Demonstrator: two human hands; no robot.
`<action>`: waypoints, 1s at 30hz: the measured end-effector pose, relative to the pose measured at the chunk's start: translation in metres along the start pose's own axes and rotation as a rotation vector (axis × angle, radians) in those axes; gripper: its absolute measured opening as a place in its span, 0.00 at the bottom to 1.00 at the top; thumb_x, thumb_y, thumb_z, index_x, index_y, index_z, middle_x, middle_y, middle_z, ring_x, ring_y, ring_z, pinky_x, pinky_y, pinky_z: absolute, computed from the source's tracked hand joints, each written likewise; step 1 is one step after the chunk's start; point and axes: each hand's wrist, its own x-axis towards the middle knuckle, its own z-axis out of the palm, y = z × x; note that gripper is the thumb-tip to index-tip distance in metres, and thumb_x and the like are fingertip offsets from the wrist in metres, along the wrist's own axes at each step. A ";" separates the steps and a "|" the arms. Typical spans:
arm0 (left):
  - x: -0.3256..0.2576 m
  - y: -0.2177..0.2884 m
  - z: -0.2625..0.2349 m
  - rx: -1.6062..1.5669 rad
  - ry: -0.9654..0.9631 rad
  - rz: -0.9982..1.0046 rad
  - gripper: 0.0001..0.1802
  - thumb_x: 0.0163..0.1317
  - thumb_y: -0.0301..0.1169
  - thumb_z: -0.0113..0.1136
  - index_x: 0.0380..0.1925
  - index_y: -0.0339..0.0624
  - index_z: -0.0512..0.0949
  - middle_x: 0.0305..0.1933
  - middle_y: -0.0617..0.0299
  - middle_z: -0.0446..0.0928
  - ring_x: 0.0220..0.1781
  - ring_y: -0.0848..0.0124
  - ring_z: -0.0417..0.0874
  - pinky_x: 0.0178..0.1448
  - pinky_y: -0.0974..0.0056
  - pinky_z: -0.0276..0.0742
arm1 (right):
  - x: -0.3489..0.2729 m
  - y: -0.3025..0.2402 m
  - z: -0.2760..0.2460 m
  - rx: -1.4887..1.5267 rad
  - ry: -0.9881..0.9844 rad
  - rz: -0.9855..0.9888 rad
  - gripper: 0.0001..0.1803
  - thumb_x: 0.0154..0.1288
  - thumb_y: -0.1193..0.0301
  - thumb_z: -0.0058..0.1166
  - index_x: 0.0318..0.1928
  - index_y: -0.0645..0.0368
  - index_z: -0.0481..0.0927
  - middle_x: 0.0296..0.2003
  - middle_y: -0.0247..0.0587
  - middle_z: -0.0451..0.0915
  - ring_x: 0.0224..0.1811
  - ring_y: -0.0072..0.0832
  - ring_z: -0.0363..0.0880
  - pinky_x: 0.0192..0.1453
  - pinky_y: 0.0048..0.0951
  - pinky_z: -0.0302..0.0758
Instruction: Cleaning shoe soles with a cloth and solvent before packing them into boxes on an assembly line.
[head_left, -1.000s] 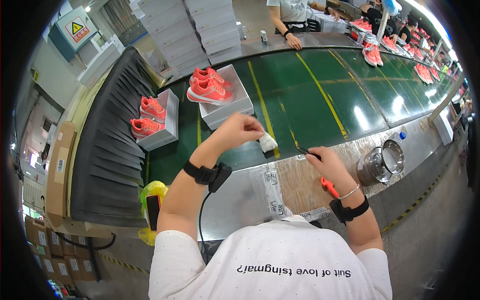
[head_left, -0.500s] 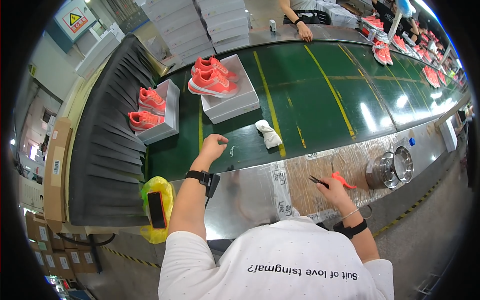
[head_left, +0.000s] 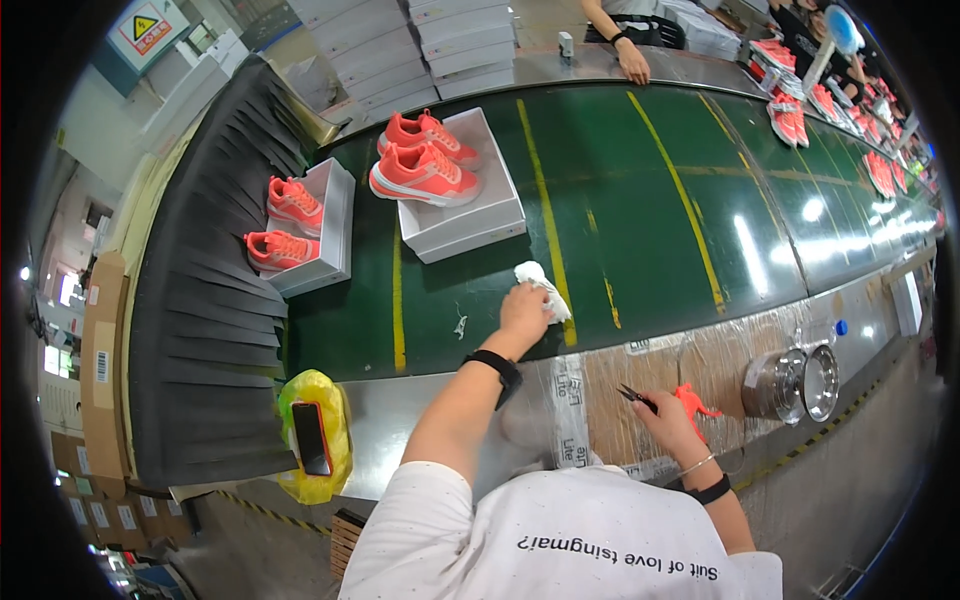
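While reaching onto the green conveyor belt point(head_left: 640, 200): left hand point(head_left: 524, 312) closed on white crumpled cloth point(head_left: 540, 283), a second ago raised near the chest, half a second ago lying loose on the belt apart from that hand; now regripped, pressed to the belt surface. Right hand point(head_left: 665, 418) clamped on orange-handled scissors point(head_left: 672, 400), lowered to the taped wooden bench point(head_left: 640, 385), blades pointing left. Judged: cutting paused, wiping or retrieval of cloth in hand. Nearby: two white boxes point(head_left: 470, 215) topped with coral shoes point(head_left: 422, 172); phone point(head_left: 310, 438) on yellow bag point(head_left: 312, 392); metal tins point(head_left: 790, 380).
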 end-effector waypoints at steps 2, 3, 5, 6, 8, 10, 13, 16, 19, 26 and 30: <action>0.003 -0.008 0.017 0.069 -0.014 -0.012 0.06 0.49 0.30 0.63 0.28 0.45 0.77 0.37 0.53 0.72 0.46 0.54 0.73 0.49 0.56 0.71 | 0.001 -0.004 0.000 0.035 0.009 0.000 0.16 0.61 0.68 0.53 0.42 0.70 0.77 0.28 0.52 0.78 0.30 0.36 0.77 0.35 0.31 0.72; 0.004 -0.007 0.019 0.074 -0.017 -0.016 0.06 0.49 0.30 0.63 0.28 0.45 0.77 0.37 0.53 0.72 0.46 0.54 0.73 0.49 0.56 0.71 | 0.002 0.000 0.001 0.040 0.004 0.000 0.16 0.61 0.68 0.53 0.42 0.70 0.77 0.28 0.52 0.78 0.30 0.36 0.77 0.35 0.31 0.72; 0.005 -0.008 0.021 0.058 -0.005 -0.018 0.04 0.51 0.27 0.60 0.27 0.42 0.76 0.37 0.52 0.72 0.46 0.53 0.73 0.49 0.55 0.71 | 0.006 0.009 0.003 0.084 0.040 -0.040 0.15 0.61 0.69 0.53 0.42 0.70 0.77 0.29 0.53 0.78 0.30 0.36 0.76 0.35 0.32 0.71; 0.004 -0.011 0.019 0.066 -0.006 -0.025 0.04 0.51 0.27 0.60 0.27 0.42 0.76 0.37 0.52 0.72 0.46 0.53 0.73 0.49 0.55 0.71 | 0.007 0.006 0.003 0.091 0.032 -0.043 0.15 0.61 0.69 0.53 0.42 0.70 0.77 0.29 0.53 0.78 0.30 0.36 0.76 0.35 0.32 0.71; 0.002 -0.016 0.016 -0.056 0.053 0.017 0.05 0.53 0.28 0.59 0.28 0.39 0.75 0.37 0.50 0.72 0.44 0.52 0.74 0.48 0.54 0.71 | 0.009 -0.001 0.001 0.091 0.002 -0.023 0.15 0.61 0.69 0.52 0.42 0.69 0.77 0.29 0.53 0.78 0.30 0.36 0.76 0.35 0.32 0.71; 0.006 -0.013 0.005 -0.101 0.009 0.006 0.06 0.54 0.28 0.58 0.29 0.37 0.75 0.37 0.49 0.73 0.43 0.51 0.74 0.48 0.54 0.72 | 0.012 -0.003 0.000 0.089 0.004 -0.024 0.15 0.61 0.69 0.52 0.42 0.69 0.78 0.28 0.53 0.77 0.30 0.38 0.76 0.35 0.33 0.71; 0.010 -0.004 -0.023 -0.172 -0.107 0.029 0.07 0.55 0.29 0.57 0.30 0.36 0.74 0.36 0.48 0.74 0.40 0.50 0.75 0.46 0.54 0.72 | 0.016 -0.015 -0.007 0.036 0.054 -0.088 0.14 0.61 0.69 0.51 0.43 0.67 0.77 0.29 0.53 0.76 0.31 0.42 0.76 0.36 0.35 0.71; 0.006 0.003 -0.049 -0.220 -0.299 0.050 0.09 0.56 0.31 0.58 0.30 0.35 0.74 0.33 0.50 0.76 0.36 0.59 0.77 0.42 0.61 0.72 | 0.018 -0.035 -0.014 -0.030 0.125 -0.202 0.15 0.61 0.69 0.51 0.45 0.65 0.76 0.31 0.52 0.76 0.34 0.45 0.75 0.38 0.37 0.71; -0.003 0.024 -0.072 -0.362 -0.517 -0.023 0.09 0.59 0.31 0.57 0.29 0.36 0.73 0.33 0.57 0.77 0.34 0.70 0.76 0.41 0.66 0.72 | 0.017 -0.054 -0.018 -0.045 0.155 -0.256 0.15 0.61 0.68 0.51 0.47 0.63 0.75 0.34 0.50 0.75 0.36 0.45 0.75 0.39 0.39 0.72; -0.031 0.056 -0.074 -0.481 -0.754 -0.044 0.09 0.63 0.33 0.55 0.30 0.37 0.73 0.35 0.64 0.77 0.37 0.78 0.73 0.44 0.70 0.71 | 0.010 -0.057 -0.011 -0.229 0.104 -0.334 0.15 0.62 0.65 0.50 0.46 0.59 0.76 0.38 0.47 0.75 0.41 0.43 0.76 0.43 0.40 0.73; -0.040 0.069 -0.068 -0.414 -0.822 0.025 0.10 0.62 0.33 0.56 0.32 0.36 0.75 0.34 0.65 0.77 0.36 0.78 0.73 0.43 0.71 0.70 | 0.006 -0.054 -0.008 -0.294 0.067 -0.328 0.15 0.61 0.65 0.51 0.46 0.60 0.76 0.38 0.46 0.75 0.42 0.42 0.76 0.44 0.40 0.73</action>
